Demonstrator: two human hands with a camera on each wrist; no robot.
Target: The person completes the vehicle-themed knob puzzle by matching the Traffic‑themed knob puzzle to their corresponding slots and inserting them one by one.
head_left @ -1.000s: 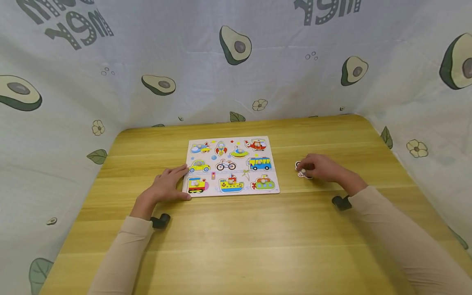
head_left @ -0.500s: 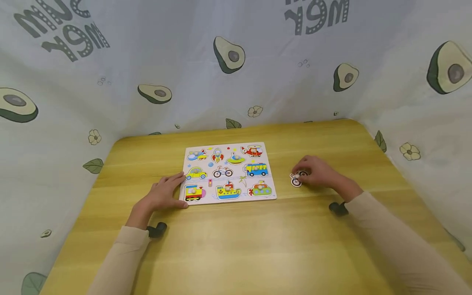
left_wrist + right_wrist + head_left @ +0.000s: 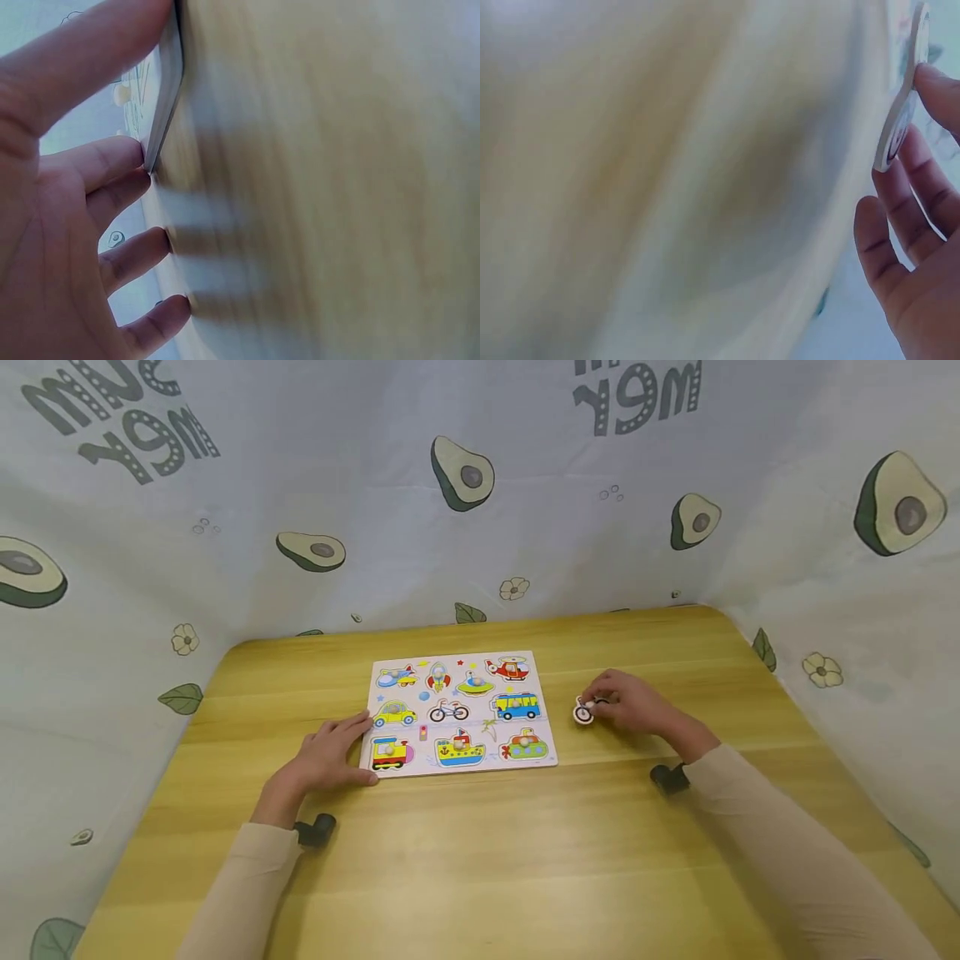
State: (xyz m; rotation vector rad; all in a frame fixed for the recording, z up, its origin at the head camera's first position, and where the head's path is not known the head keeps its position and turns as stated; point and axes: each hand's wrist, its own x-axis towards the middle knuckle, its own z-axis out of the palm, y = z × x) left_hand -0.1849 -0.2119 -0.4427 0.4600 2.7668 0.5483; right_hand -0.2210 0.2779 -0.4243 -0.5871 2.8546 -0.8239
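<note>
A pale wooden peg puzzle board (image 3: 495, 763) with colourful vehicle pieces lies flat on the table. At its left edge rests my left hand (image 3: 318, 760), fingers spread and fairly straight; the left wrist view shows thumb and index finger against the board's side (image 3: 169, 94). To the right of the board, my right hand (image 3: 633, 706) pinches a white-edged bicycle puzzle piece (image 3: 582, 712). Tilted in the right wrist view, that piece (image 3: 898, 124) shows its thin edge between thumb and fingers. A bicycle picture (image 3: 448, 711) without a knob sits in the board's middle.
The light wooden table (image 3: 480, 852) extends around the board on all sides. Behind it hangs a white cloth (image 3: 360, 460) printed with avocados, flowers and leaves. Dark wrist cameras are strapped under both forearms, the right one (image 3: 670, 778) close above the table.
My right hand has picked the bicycle piece up off the table and carried it left, closer to the board. My left hand stays at the board's left edge. The head view has shifted slightly.
</note>
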